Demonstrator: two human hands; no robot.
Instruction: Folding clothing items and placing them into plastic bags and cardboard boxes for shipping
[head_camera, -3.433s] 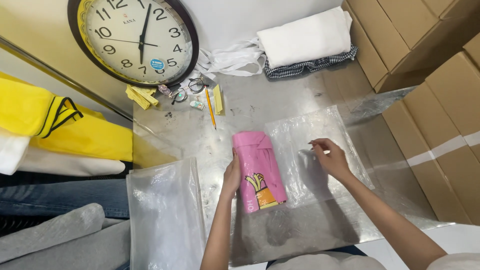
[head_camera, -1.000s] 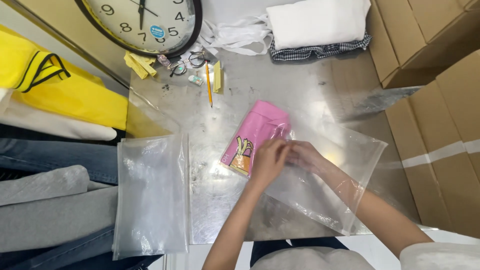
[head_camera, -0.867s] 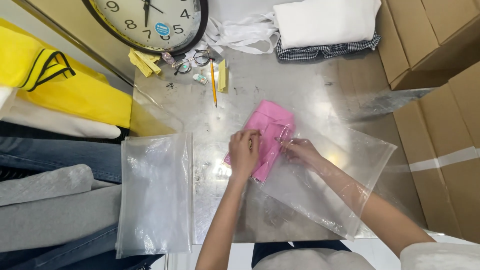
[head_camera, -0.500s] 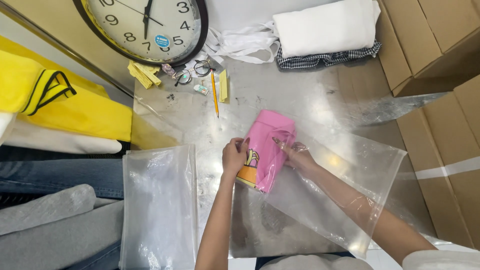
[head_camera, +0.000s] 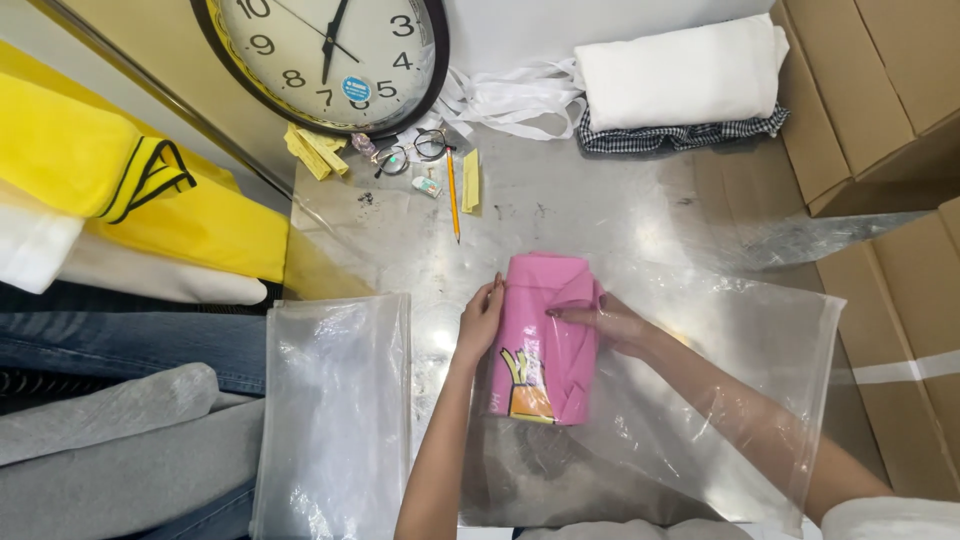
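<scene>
holding a folded pink garment (head_camera: 543, 345) between them, both hands were at work on the metal table (head_camera: 600, 215). the left hand (head_camera: 481, 318) pressed flat-fingered against the garment's left edge, not clenched. the right hand (head_camera: 612, 322) was reaching inside a clear plastic bag (head_camera: 740, 400), its forearm sheathed in the film, fingertips pinching the garment's right fold. by my reading the garment was only starting into the bag (its far end looked uncovered), so sliding it fully in and closing the opening remained. left of the left hand lay a stack of empty clear bags (head_camera: 335, 410); beyond the hands were a pencil (head_camera: 453, 207), glasses (head_camera: 412, 152) and a wall clock (head_camera: 325, 55).
</scene>
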